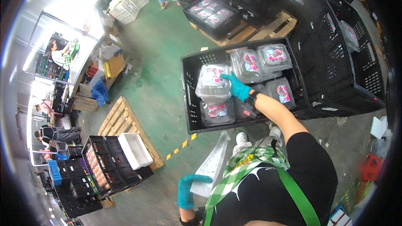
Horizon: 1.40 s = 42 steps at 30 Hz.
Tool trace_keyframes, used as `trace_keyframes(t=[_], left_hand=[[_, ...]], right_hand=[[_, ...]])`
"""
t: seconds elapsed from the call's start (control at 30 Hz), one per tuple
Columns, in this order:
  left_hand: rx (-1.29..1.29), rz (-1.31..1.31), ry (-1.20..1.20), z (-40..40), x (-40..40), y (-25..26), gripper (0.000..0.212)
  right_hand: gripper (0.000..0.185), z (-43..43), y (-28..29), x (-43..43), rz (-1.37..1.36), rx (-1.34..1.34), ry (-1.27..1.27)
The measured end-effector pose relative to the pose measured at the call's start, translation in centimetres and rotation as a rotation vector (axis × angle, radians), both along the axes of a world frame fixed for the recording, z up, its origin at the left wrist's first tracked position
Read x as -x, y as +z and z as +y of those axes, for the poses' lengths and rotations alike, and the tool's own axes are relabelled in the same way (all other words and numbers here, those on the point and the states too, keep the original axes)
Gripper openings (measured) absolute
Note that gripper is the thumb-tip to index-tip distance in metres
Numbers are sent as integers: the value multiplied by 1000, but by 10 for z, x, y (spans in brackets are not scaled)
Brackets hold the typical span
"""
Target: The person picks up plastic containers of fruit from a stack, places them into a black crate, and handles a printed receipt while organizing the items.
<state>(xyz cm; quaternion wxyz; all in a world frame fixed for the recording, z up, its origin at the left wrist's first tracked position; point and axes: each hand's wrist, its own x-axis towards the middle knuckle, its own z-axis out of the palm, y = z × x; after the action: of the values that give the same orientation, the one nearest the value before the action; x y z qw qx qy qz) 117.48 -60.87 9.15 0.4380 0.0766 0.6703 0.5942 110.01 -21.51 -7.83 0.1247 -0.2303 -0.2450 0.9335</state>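
Observation:
My right hand (pixel 237 87), in a teal glove, grips the right side of a transparent plastic clamshell box (pixel 214 83) with a pink grape-picture label. That box sits above another labelled clamshell (pixel 217 113) at the left end of a black plastic crate (pixel 185 100). More clamshells share the crate, among them one at the back (pixel 246 64), one in the back right corner (pixel 274 57) and one at front right (pixel 281 93). Low beside my body, my left hand (pixel 187 191), also gloved, holds a long strip of printed paper (pixel 212 161).
Black crates (pixel 333 62) are stacked at the right. Behind, a crate of clamshells (pixel 212 12) rests on a wooden pallet (pixel 270 28). At left, another pallet (pixel 119 116) lies near a white foam box (pixel 135 150) and black crates (pixel 113 166). Several people are farther off.

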Motion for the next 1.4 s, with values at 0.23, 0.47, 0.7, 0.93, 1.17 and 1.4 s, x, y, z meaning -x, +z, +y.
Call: trace_keyframes(t=[0.23, 0.47, 0.7, 0.93, 1.17, 1.4], left_hand=[[-63, 221, 367, 17, -14, 18, 31], [-259, 359, 596, 48, -1, 34, 65], [-131, 86, 305, 41, 5, 3, 35], [-166, 97, 264, 66, -8, 8, 13], [-218, -41, 112, 91, -31, 15, 21], [-211, -32, -233, 141, -51, 12, 23]], right_hand=[[60, 39, -75, 73, -519, -963, -279], [40, 38, -30, -44, -867, -1299, -783], [30, 91, -98, -104, -333, -9, -352], [10, 59, -74, -56, -393, -70, -567], [17, 34, -58, -59, -472, -28, -363], [38, 57, -18, -139, -298, -13, 179]])
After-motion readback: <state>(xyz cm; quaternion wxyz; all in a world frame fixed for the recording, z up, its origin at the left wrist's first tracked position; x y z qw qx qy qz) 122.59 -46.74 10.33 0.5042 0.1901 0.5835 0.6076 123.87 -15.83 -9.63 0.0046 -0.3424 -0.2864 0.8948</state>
